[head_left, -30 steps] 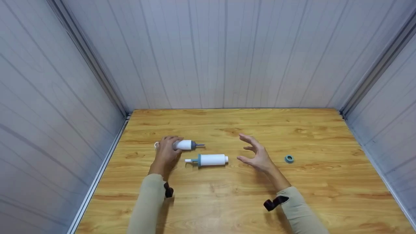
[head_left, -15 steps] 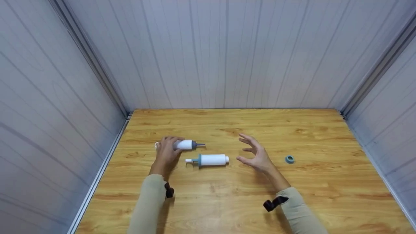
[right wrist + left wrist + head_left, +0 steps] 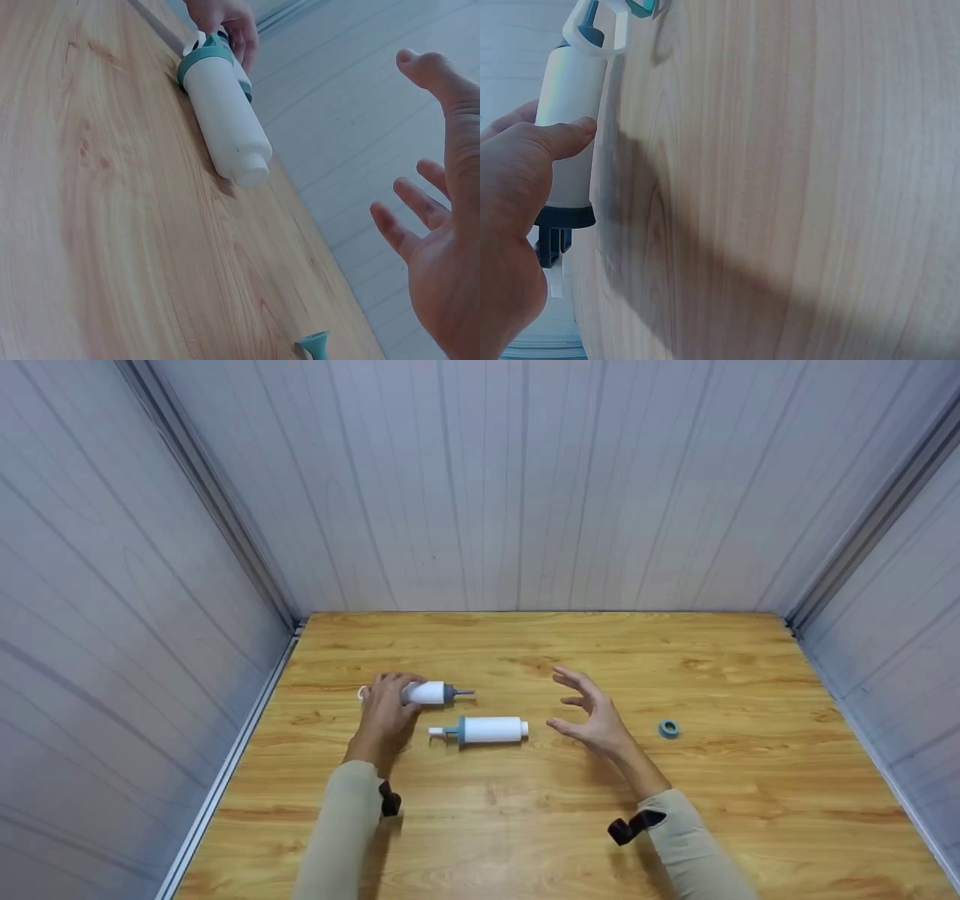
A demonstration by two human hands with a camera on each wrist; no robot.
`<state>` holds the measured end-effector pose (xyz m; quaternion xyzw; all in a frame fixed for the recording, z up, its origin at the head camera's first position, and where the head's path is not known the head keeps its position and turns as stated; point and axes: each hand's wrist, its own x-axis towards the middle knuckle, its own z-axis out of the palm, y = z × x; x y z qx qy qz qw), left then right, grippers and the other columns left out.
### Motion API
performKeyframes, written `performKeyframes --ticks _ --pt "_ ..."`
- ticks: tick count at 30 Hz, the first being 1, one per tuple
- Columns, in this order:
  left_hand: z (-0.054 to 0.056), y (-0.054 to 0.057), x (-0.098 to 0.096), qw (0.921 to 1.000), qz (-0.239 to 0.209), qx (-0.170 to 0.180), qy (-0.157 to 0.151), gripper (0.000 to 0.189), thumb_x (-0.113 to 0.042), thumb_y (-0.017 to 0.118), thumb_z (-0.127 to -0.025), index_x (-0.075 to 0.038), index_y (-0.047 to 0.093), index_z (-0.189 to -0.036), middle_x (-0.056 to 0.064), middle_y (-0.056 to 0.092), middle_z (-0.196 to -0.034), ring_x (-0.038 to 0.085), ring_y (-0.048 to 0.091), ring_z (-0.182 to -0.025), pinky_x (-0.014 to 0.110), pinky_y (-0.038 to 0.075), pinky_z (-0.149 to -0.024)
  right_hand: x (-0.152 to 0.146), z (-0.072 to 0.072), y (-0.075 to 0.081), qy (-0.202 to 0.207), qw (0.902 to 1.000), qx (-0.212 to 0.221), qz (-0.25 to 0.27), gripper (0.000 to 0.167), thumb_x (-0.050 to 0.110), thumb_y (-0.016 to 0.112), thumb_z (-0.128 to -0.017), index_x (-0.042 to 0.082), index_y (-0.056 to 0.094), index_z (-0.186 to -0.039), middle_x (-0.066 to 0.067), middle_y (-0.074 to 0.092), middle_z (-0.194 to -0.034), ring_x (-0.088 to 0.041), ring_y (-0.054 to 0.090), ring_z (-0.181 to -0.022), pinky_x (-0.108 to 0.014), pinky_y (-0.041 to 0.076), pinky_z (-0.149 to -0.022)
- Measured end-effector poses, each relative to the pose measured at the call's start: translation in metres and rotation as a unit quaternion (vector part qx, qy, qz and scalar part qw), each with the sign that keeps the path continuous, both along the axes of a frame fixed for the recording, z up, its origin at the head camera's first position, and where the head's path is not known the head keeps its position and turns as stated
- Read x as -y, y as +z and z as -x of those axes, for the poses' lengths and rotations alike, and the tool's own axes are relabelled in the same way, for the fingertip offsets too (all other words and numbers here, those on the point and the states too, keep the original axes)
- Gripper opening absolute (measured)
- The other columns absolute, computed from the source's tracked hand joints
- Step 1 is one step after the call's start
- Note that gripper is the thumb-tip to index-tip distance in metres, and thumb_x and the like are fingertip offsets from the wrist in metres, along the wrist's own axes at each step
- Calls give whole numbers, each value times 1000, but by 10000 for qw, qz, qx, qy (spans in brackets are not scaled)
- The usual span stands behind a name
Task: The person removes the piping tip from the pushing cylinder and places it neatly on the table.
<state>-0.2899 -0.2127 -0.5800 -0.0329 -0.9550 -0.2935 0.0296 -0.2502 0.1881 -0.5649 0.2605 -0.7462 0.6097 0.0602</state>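
1. Seemingly an enclosed work booth (image 3: 112, 622).
2. Pale, streaked back wall (image 3: 480, 487) beyond the left hand (image 3: 385, 711) and right hand (image 3: 598, 726).
3. Grey corner trim (image 3: 213, 495) beyond and left of the left hand.
4. Wood-grain tabletop (image 3: 495, 825) beneath both.

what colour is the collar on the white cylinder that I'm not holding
The collar is teal; it shows best in the right wrist view.
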Motion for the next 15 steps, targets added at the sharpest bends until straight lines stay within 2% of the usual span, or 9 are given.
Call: performKeyframes --ticks 3,7,15 --pt "-1 3 -2 10000 14 -32 -34 40 -10 84 -100 -18 78 -138 17 70 -152 43 53 -147 68 35 -121 -2 2 0 -23 10000 59 40 84 -10 86 -89 -1 51 -165 16 56 -163 -36 54 -157 -47 59 -116" --pt "-2 7 -4 10000 -2 -56 -42 39 -10 84 -100 -18 79 -138 16 71 -151 42 53 -146 67 35 -122 -5 7 0 -44 9999 30 133 82 -11 85 -90 -4 51 -164 11 58 -161 -38 55 -156 -43 61 -114" --pt "-2 14 -6 9998 -173 29 -26 41 -9 83 -101 -19 77 -141 13 69 -154 39 52 -148 64 35 -124 -13 16 0 -67 9993 194 297 76 -12 83 -92 -4 55 -162 12 61 -159 -13 59 -151 -31 62 -111"
